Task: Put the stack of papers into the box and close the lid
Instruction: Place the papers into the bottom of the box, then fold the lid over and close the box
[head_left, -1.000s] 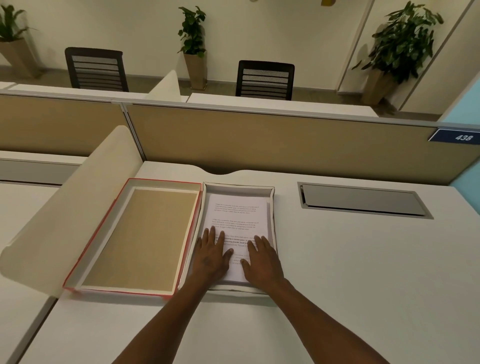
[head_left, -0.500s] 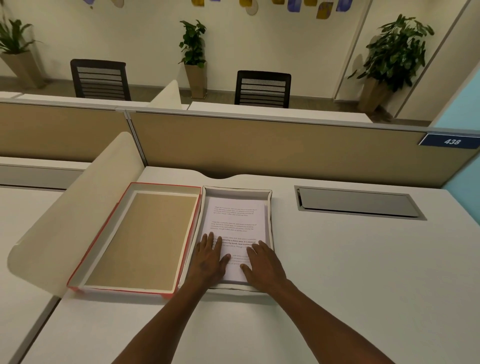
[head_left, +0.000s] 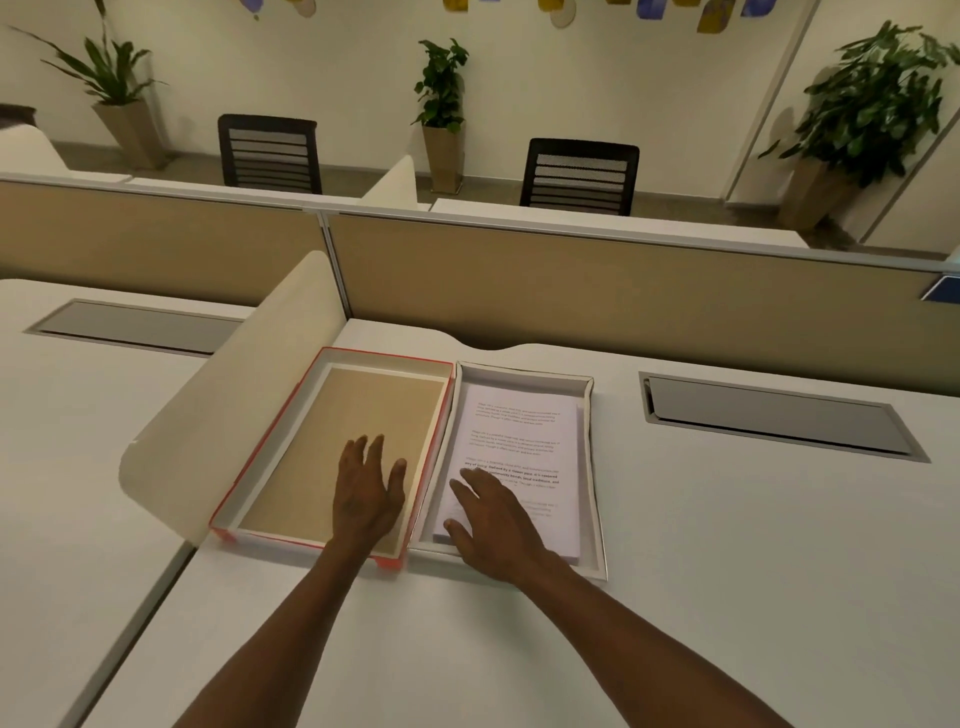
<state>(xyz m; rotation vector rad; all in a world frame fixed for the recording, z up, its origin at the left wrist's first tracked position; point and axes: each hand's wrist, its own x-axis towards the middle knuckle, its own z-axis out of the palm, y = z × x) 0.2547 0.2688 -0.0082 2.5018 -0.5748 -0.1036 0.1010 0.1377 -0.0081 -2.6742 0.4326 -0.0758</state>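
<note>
A stack of printed white papers (head_left: 524, 441) lies inside the shallow white box (head_left: 596, 467) on the desk. Beside it on the left lies the red-edged lid (head_left: 270, 467), upside down, its brown inner panel facing up. My left hand (head_left: 366, 493) hovers over or rests on the lid's inside near its right wall, fingers spread, holding nothing. My right hand (head_left: 493, 519) lies flat on the near left part of the paper stack, fingers apart.
A curved cream side divider (head_left: 234, 405) stands just left of the lid. A tan partition wall (head_left: 623, 296) closes the desk's far side. A grey cable hatch (head_left: 774, 415) is set into the desk to the right of the box.
My left hand has left the papers and moved left over the open lid. My right hand stays on the stack. The camera view has shifted to the left.
</note>
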